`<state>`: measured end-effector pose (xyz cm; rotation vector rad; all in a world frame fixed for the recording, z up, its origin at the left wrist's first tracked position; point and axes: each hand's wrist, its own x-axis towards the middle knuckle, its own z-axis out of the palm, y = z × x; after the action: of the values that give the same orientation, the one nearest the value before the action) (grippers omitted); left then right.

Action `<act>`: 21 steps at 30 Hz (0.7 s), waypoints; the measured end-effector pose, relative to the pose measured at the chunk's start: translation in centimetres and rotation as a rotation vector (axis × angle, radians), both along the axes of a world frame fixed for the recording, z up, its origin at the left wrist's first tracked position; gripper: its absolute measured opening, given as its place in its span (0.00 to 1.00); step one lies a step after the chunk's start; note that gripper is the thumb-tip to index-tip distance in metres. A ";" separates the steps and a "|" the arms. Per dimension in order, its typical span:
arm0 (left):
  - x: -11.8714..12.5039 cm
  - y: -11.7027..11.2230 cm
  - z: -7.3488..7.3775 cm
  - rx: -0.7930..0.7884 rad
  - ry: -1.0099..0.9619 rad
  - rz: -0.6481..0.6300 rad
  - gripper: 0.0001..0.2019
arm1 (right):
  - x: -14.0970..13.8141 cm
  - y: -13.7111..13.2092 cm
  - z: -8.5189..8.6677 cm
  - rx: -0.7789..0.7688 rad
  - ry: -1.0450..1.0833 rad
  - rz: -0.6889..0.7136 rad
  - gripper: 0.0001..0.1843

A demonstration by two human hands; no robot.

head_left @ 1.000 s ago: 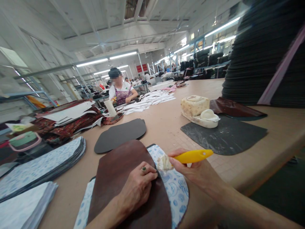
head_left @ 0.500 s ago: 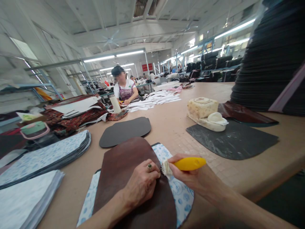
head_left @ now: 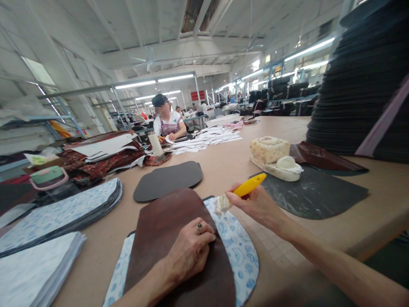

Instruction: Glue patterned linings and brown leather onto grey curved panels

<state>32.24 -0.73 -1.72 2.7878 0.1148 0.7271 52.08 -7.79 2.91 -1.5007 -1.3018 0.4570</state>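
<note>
A brown leather piece (head_left: 166,230) lies on a blue-and-white patterned piece (head_left: 238,251) at the near table edge. My left hand (head_left: 188,251), a ring on one finger, rests curled on the leather with its fingertips at the right edge. My right hand (head_left: 255,204) grips a yellow-handled brush (head_left: 246,188) whose whitish, glue-laden tip sits over the patterned piece beside the leather's upper right edge.
A dark oval piece (head_left: 168,181) lies beyond the leather. To the right, a glue block and white dish (head_left: 273,155) sit on a dark mat (head_left: 316,194). A tall dark stack (head_left: 361,85) stands right. Patterned stacks (head_left: 60,213) lie left. A seated person (head_left: 168,121) works farther along the table.
My right hand has swept the brush up along the leather's right edge, away from me, with the handle now tilted upward. My left hand has stayed on the leather.
</note>
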 end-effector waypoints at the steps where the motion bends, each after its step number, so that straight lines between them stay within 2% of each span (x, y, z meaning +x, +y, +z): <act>1: 0.0 0.0 0.0 -0.002 0.002 0.002 0.15 | 0.3 -0.4 -0.1 0.024 0.023 -0.033 0.11; 4: 0.1 -0.1 0.2 0.001 0.033 0.013 0.18 | 0.9 -1.9 -0.5 0.076 0.093 -0.103 0.12; 6: 0.1 -0.2 0.4 0.007 0.066 0.021 0.20 | 1.0 -3.0 -0.9 0.087 0.163 -0.100 0.15; 9: 0.2 -0.3 0.6 0.023 0.112 0.046 0.22 | 0.4 -4.4 -1.6 0.118 0.291 -0.004 0.19; 12: 0.1 -0.3 0.5 0.036 0.128 0.068 0.24 | -0.8 -5.5 -2.6 0.127 0.297 0.119 0.18; 15: 0.0 -0.3 0.3 0.057 0.069 0.109 0.23 | -2.4 -6.5 -3.6 0.145 0.191 0.178 0.13; 19: 0.0 -0.3 0.1 0.036 0.061 0.097 0.19 | -4.0 -7.4 -4.7 0.107 -0.105 0.243 0.10; 21: 0.0 -0.1 0.1 0.032 0.099 0.097 0.19 | -4.3 -7.4 -5.5 0.155 -0.256 0.255 0.09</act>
<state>32.26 -0.82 -1.65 2.8656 0.2615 0.6178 47.76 -15.15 -2.59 -1.2988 -1.7023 0.3235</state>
